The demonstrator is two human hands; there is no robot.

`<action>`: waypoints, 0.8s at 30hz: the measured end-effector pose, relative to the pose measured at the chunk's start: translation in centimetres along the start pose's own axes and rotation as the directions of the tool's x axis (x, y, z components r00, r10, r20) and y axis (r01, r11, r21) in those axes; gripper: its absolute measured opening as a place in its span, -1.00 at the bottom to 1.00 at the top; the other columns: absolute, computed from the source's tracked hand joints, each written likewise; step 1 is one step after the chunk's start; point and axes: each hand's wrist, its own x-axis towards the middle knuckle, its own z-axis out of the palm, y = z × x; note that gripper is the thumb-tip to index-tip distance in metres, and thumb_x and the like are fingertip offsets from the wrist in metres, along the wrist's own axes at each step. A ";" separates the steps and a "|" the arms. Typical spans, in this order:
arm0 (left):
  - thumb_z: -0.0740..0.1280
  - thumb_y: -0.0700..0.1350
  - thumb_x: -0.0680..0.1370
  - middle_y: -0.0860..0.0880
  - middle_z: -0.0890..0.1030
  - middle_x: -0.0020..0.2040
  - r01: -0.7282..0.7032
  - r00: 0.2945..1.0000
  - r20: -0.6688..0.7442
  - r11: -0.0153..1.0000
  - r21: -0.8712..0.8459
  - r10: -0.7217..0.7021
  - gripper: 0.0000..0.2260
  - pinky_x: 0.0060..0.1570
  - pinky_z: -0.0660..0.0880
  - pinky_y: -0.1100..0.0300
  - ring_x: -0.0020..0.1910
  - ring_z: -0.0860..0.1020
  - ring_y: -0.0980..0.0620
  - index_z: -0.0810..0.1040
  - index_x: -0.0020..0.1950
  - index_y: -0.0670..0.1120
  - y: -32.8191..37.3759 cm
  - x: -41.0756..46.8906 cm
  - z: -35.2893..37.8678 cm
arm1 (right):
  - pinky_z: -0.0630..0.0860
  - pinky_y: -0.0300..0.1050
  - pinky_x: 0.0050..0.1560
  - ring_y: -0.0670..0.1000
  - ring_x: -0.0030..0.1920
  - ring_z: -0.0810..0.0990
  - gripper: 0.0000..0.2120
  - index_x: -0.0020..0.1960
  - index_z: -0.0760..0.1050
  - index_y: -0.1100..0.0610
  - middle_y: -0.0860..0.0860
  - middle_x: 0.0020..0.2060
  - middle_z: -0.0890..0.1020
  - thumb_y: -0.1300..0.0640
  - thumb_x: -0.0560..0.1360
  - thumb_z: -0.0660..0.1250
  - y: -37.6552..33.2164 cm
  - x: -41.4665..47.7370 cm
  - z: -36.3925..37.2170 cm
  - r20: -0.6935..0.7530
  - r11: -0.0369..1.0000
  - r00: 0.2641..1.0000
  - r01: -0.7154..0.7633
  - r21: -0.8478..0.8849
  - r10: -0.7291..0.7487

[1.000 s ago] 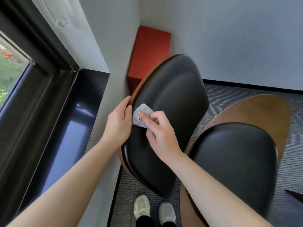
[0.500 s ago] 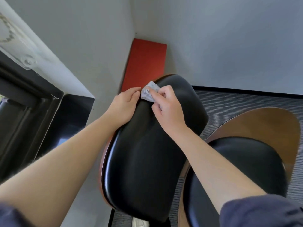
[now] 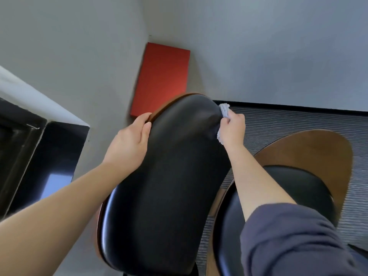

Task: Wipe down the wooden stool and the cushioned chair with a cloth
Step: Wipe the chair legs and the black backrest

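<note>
Glossy black padded chair back (brown wooden shell rimming it) stands tilted in a grey-walled corner before a red panel; left hand grips its upper left edge, right hand pinches a pale crumpled cloth against its upper right edge.

A red box and wall hem the chair; carpet open.

Soft daylight, slight wide-angle warp
</note>
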 end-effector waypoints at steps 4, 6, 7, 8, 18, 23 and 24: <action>0.01 0.01 0.68 -0.12 0.61 0.17 -0.035 0.999 -0.027 0.998 0.057 0.037 -0.61 0.09 0.45 -0.02 0.10 0.54 -0.21 0.26 0.52 0.05 0.4 -0.4 0.0 | 0.32 -0.20 -0.05 0.11 -0.02 0.49 -0.70 0.23 0.51 0.21 0.11 -0.01 0.37 0.30 0.59 0.10 2.0 -0.3 0.2 0.005 0.994 0.996 -0.094 0.061 0.094; 0.01 -0.01 0.69 -0.10 0.59 0.20 -0.054 0.998 -0.036 0.994 0.095 0.058 -0.60 0.06 0.45 -0.01 0.07 0.55 -0.19 0.22 0.54 0.09 0.6 -0.5 0.0 | 0.34 -0.25 -0.07 0.10 -0.02 0.50 -0.71 0.24 0.49 0.27 0.10 -0.02 0.37 0.33 0.57 0.12 0.3 -1.3 0.6 -0.042 0.988 0.999 0.017 0.151 -0.011; 0.01 -0.02 0.69 -0.09 0.57 0.24 -0.066 0.997 -0.033 0.991 0.118 0.070 -0.60 0.06 0.45 -0.02 0.07 0.55 -0.19 0.20 0.54 0.10 0.7 -0.6 -0.1 | 0.36 -0.28 -0.09 0.08 -0.06 0.50 -0.71 0.23 0.49 0.28 0.09 -0.04 0.37 0.35 0.57 0.14 -0.4 -2.0 0.7 -0.062 0.979 0.993 0.107 0.175 -0.098; 0.00 -0.02 0.69 -0.08 0.55 0.27 -0.074 0.997 -0.025 0.988 0.135 0.078 -0.60 0.07 0.46 -0.03 0.07 0.55 -0.18 0.18 0.55 0.11 0.9 -0.6 -0.1 | 0.37 -0.33 -0.12 0.02 -0.11 0.49 -0.71 0.24 0.50 0.29 0.08 -0.05 0.37 0.35 0.56 0.15 -0.8 -2.5 0.7 -0.079 0.964 0.981 0.187 0.191 -0.175; -0.08 0.11 0.67 -0.08 0.46 0.25 -0.206 0.976 0.048 0.833 0.513 0.212 -0.55 -0.15 0.46 -0.01 0.03 0.52 -0.14 0.09 0.57 0.10 6.8 6.4 3.4 | 0.30 -0.36 -0.21 0.15 -0.05 0.52 -0.70 0.21 0.53 0.25 0.10 -0.04 0.37 0.32 0.57 0.11 6.8 1.6 2.2 -0.053 0.984 0.990 -0.126 0.129 0.134; -0.11 0.11 0.67 -0.09 0.48 0.14 -0.180 0.973 -0.006 0.778 0.602 0.229 -0.54 -0.32 0.37 0.04 -0.14 0.46 -0.06 0.05 0.58 0.10 6.4 6.2 4.0 | 0.31 -0.39 -0.27 0.12 0.01 0.51 -0.62 0.29 0.52 0.18 0.15 0.15 0.51 0.33 0.57 0.08 12.4 3.9 2.9 0.029 0.926 0.936 -0.351 0.138 0.350; -0.11 0.11 0.66 -0.09 0.48 0.14 -0.176 0.972 -0.015 0.774 0.609 0.233 -0.54 -0.33 0.33 0.06 -0.17 0.41 -0.04 0.06 0.58 0.10 6.4 6.3 4.1 | 0.31 -0.35 -0.12 0.14 0.09 0.53 -0.59 0.35 0.49 0.16 0.14 0.21 0.53 0.33 0.57 0.08 13.1 4.3 3.1 0.040 0.904 0.917 -0.398 0.155 0.397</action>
